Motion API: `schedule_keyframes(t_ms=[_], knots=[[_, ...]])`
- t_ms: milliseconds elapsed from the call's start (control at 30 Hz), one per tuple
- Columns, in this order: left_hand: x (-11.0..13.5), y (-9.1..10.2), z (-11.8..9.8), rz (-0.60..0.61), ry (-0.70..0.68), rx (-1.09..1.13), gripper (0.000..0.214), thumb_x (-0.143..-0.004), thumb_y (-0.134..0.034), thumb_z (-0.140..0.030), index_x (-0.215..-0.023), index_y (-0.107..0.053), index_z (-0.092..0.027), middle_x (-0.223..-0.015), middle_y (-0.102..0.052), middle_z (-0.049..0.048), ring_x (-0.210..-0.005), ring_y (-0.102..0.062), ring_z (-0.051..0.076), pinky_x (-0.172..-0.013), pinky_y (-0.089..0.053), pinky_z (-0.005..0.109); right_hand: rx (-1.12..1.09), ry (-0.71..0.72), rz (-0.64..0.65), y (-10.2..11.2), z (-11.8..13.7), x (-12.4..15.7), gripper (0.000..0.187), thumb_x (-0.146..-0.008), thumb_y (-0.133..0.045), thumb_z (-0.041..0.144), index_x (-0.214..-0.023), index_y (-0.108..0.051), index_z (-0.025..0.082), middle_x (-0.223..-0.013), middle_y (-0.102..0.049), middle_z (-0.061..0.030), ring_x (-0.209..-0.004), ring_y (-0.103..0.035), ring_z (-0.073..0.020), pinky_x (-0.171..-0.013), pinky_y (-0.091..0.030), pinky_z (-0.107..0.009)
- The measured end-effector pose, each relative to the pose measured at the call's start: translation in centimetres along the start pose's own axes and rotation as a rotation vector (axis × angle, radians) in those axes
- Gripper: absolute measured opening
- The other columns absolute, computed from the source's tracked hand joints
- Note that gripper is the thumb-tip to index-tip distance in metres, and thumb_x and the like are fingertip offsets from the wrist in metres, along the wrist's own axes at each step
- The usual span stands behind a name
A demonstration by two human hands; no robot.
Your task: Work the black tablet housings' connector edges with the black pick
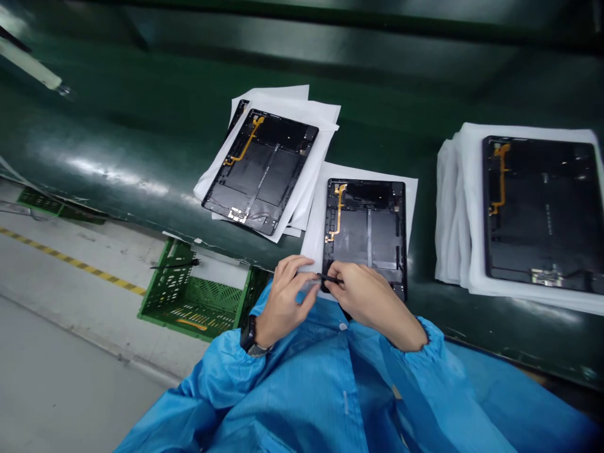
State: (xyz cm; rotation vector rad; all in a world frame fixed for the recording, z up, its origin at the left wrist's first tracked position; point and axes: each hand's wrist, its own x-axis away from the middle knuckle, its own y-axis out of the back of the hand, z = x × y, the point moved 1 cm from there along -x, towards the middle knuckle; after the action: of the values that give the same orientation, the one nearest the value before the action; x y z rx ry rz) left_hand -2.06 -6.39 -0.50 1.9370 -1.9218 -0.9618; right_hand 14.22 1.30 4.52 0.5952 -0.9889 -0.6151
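An open black tablet chassis point(365, 229) with an orange flex cable lies on a white sheet point(317, 217) right in front of me on the dark green belt point(141, 138). My right hand point(370, 301) is closed on a thin black tool point(329, 278), its tip at the chassis's near left corner. My left hand point(285, 296) rests beside it with fingers pinched against the white sheet's near edge; what it grips I cannot make out. Both arms wear blue sleeves, and a dark watch sits on the left wrist.
A second open chassis point(262, 170) lies on stacked white sheets further back to the left. A third point(542, 214) rests on a thick white stack at the right. A green plastic crate point(198, 292) stands on the floor to the left, below the belt's edge.
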Motion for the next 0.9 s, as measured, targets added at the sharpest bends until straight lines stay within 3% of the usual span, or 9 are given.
schedule_keyframes(t_ms=[267, 467, 567, 700, 800, 900], knots=[[-0.2, -1.4, -1.1, -0.078, 0.115, -0.027, 0.023, -0.095, -0.062, -0.014, -0.117, -0.056, -0.021, -0.133, -0.059, 0.0116, -0.13, -0.05, 0.026, -0.111, -0.044, 0.048, -0.093, -0.01, -0.029, -0.9, -0.5, 0.2, 0.005, -0.096, -0.056, 0.022, -0.097, -0.061, 0.022, -0.094, -0.076, -0.0054, -0.09, -0.07, -0.0231, -0.067, -0.035, -0.028], [-0.1, -2.3, -1.7, -0.098, 0.167, -0.062, 0.028, -0.096, -0.061, -0.014, -0.123, -0.052, -0.019, -0.135, -0.054, 0.0126, -0.133, -0.045, 0.026, -0.114, -0.041, 0.047, -0.142, -0.031, -0.087, -0.9, -0.8, 0.9, 0.013, -0.092, -0.062, 0.025, -0.104, -0.057, 0.024, -0.083, -0.07, -0.0007, -0.072, -0.064, -0.019, -0.061, -0.031, -0.027], [-0.1, -2.2, -1.6, -0.091, 0.17, -0.065, 0.027, -0.097, -0.061, -0.016, -0.123, -0.053, -0.02, -0.135, -0.055, 0.0128, -0.132, -0.047, 0.026, -0.113, -0.042, 0.048, -0.231, -0.015, -0.085, -0.1, -1.6, 2.0, 0.017, -0.095, -0.061, 0.036, -0.108, -0.058, 0.026, -0.071, -0.065, 0.0029, -0.063, -0.06, -0.0183, -0.06, -0.032, -0.028], [0.2, -1.5, -1.0, -0.086, 0.123, -0.015, 0.028, -0.099, -0.06, -0.018, -0.126, -0.053, -0.021, -0.136, -0.058, 0.0125, -0.135, -0.048, 0.025, -0.115, -0.041, 0.048, -0.325, 0.026, -0.099, 0.4, -3.0, 3.3, 0.031, -0.105, -0.039, 0.049, -0.101, -0.061, 0.028, -0.081, -0.071, 0.0003, -0.077, -0.067, -0.0215, -0.069, -0.039, -0.031], [0.5, -0.9, -0.6, -0.081, 0.108, -0.04, 0.029, -0.1, -0.056, -0.016, -0.129, -0.053, -0.02, -0.142, -0.057, 0.0131, -0.145, -0.041, 0.026, -0.122, -0.032, 0.053, -0.265, 0.03, -0.094, 0.0, -3.2, 3.3, 0.024, -0.104, -0.042, 0.043, -0.103, -0.062, 0.028, -0.091, -0.075, -0.0012, -0.087, -0.07, -0.025, -0.074, -0.041, -0.033], [0.8, -0.4, -0.3, 0.004, 0.083, -0.101, 0.034, -0.1, -0.057, -0.02, -0.133, -0.052, -0.02, -0.15, -0.054, 0.0135, -0.151, -0.036, 0.027, -0.127, -0.02, 0.056, -0.228, 0.023, -0.081, -0.4, -2.6, 2.9, 0.015, -0.101, -0.048, 0.036, -0.109, -0.059, 0.028, -0.096, -0.076, -0.0013, -0.088, -0.072, -0.0258, -0.074, -0.042, -0.033]])
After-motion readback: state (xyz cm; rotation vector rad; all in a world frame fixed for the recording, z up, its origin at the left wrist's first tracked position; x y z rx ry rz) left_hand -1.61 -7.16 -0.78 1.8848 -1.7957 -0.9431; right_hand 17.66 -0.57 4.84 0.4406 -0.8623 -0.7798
